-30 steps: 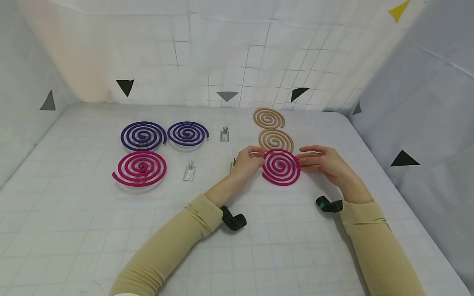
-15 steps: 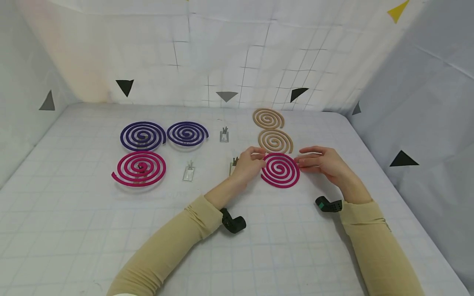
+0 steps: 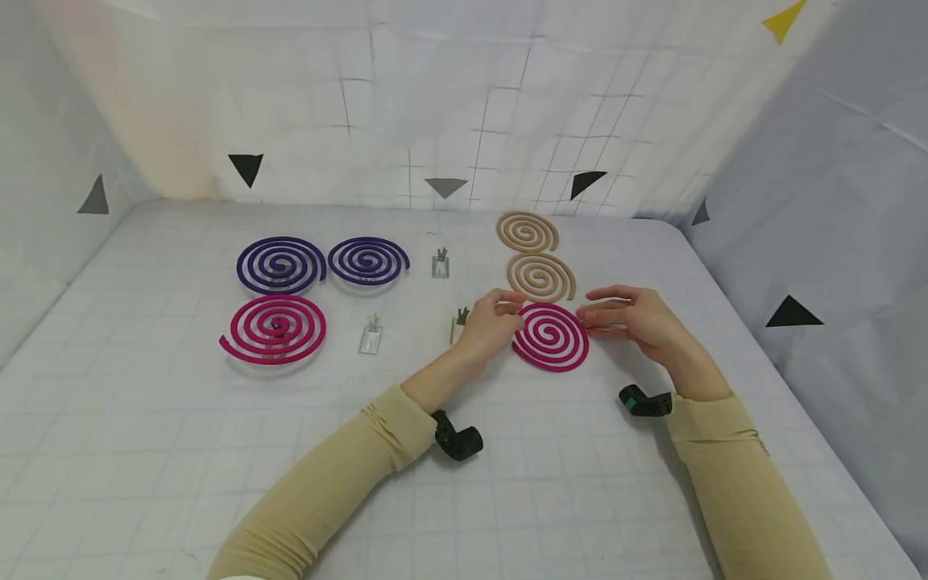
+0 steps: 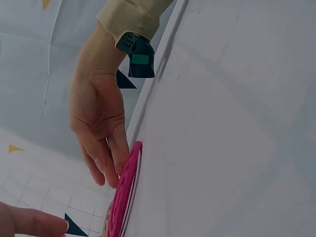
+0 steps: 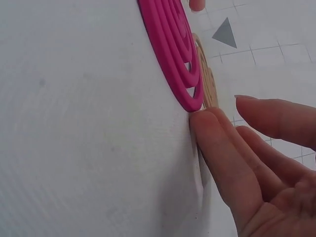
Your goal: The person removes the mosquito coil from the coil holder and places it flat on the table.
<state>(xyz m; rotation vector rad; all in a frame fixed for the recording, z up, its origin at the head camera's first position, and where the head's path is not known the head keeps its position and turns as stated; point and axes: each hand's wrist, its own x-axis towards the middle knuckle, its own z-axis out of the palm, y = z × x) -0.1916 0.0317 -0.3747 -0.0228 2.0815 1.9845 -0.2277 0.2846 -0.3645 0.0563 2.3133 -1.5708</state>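
Between the two hands a pink mosquito coil (image 3: 551,337) lies flat on the white table, just in front of a beige mosquito coil (image 3: 540,278). At its left edge is the left hand (image 3: 490,329), fingers loosely bent, not closed round it. The right hand (image 3: 629,322) reaches in from the right with fingers nearly straight; in the right wrist view its fingertips (image 5: 203,121) are right at the rim of the pink coil (image 5: 170,47). A small metal stand (image 3: 459,326) is partly hidden behind the left hand.
A second beige coil (image 3: 527,232) lies behind the first. On the left, two purple coils (image 3: 281,266) and another pink coil (image 3: 273,330) sit raised, with shadows beneath. Small metal stands (image 3: 370,338) lie mid-table. White sheets (image 3: 464,97) with triangles wall the back and sides.
The pink coil between the hands has shifted slightly toward the person, away from the beige coil it overlapped. Both hands have stayed nearly in place.
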